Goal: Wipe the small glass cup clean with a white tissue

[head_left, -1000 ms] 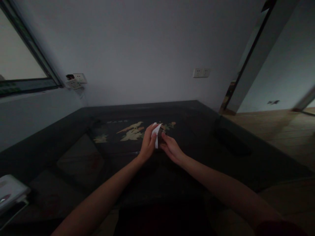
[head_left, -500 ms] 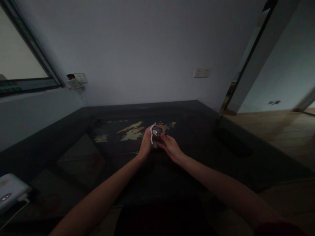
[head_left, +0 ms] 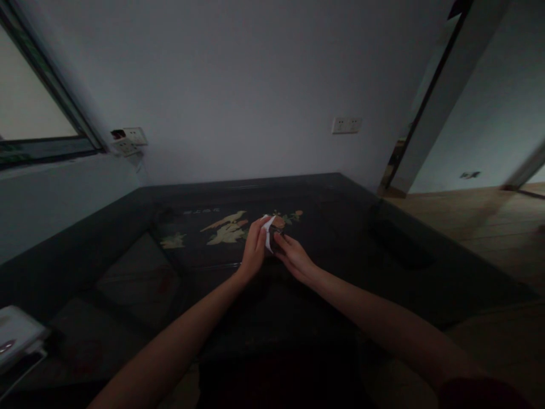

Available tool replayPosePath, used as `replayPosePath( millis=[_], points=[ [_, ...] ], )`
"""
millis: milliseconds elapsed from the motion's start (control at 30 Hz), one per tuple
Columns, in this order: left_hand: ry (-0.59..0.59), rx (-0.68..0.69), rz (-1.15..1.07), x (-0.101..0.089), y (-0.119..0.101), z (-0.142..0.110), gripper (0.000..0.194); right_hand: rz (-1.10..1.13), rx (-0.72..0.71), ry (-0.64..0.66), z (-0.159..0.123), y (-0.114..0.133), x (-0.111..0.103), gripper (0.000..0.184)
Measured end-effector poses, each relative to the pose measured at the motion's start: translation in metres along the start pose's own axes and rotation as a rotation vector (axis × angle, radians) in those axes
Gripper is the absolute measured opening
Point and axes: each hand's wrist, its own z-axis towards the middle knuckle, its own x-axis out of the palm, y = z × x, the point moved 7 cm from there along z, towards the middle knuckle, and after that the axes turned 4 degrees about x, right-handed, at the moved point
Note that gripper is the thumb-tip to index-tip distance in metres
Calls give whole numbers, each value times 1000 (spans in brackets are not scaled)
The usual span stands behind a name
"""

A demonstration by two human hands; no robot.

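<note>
Just above the dark table's middle, my two hands are close together. My left hand is closed on a white tissue, which it presses against a small dark object. That dark object is in the fingers of my right hand; it looked rounded and shiny a moment ago. Most of it is now covered by the tissue and the fingers, so its kind cannot be made out.
The dark glossy table carries a bird-and-flower picture. A white device with a cable stands at the near left. Wall sockets are on the wall behind, and more sockets are by the window.
My left hand and the tissue have moved over the dark object, hiding its shiny face. Its right-hand hold stays much the same. The view has shifted slightly.
</note>
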Motion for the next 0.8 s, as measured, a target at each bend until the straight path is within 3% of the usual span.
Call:
replayPosePath(
  millis=[267,367,433,567,700,800],
  points=[
    [-177,-654,-661,13,60,-10,35,-49,-9,-9,3,0,-6,42],
    [-166,-720,-722,17,60,-13,37,-49,-28,16,3,1,-3,40],
    [-178,-640,-634,12,55,-11,38,-45,-35,25,2,2,-1,39],
    [-144,-247,-245,-3,24,-4,40,-31,-48,31,0,4,1,36],
    [33,80,93,2,-9,-1,43,-37,-16,11,1,1,-1,36],
    [174,205,229,10,-19,-1,41,-25,-4,-6,2,-1,-3,35]
  ],
)
